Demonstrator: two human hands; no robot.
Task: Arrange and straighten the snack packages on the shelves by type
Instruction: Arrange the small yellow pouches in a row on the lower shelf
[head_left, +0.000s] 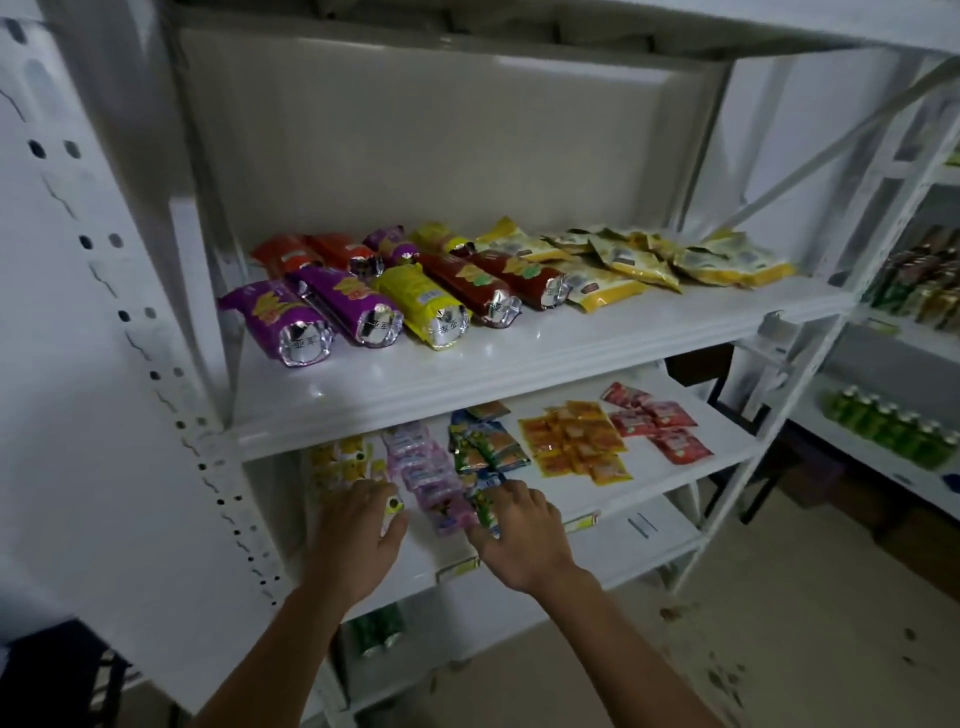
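Both hands are down on the lower shelf (649, 483): the left hand (358, 540) pinches a yellow packet (390, 506), while the right hand (519, 530) rests curled fingers on the blue-green packets (483, 447), beside the pink packets (426, 467). These sachets look light, soft and slippery, so they are best nudged by their edges.

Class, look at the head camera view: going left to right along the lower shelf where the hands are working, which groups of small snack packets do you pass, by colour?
Yellow packets → pink-purple packets → blue-green packets → orange packets → red packets.
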